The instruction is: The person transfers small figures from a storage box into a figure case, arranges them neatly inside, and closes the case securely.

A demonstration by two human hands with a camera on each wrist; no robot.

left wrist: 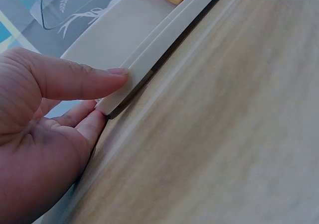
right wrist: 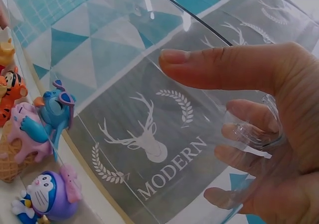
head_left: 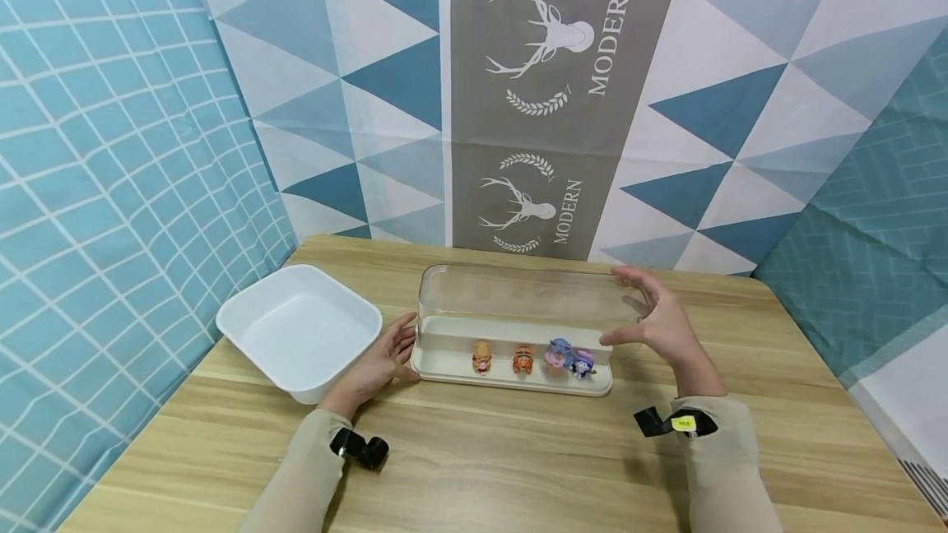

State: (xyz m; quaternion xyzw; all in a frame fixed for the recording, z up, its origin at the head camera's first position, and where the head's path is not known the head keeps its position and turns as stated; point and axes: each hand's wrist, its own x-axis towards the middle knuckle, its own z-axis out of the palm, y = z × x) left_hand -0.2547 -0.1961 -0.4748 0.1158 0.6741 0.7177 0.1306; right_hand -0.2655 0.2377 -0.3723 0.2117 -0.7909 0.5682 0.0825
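Note:
A long cream display base lies on the table, bearing several small figurines in a row. Among them are an orange tiger, a blue figure on a pink ice-cream cone and a blue-and-white cat in a purple hood. My left hand holds the base's left end, its thumb pressed on the rim and fingers against the corner. A clear cover stands over the base, its right end raised. My right hand grips that end between thumb and fingers, which show through the plastic.
To the left of the base stands a white square tub, close to my left hand. The wooden table meets patterned cloth at the back and blue tiled cloth at the left.

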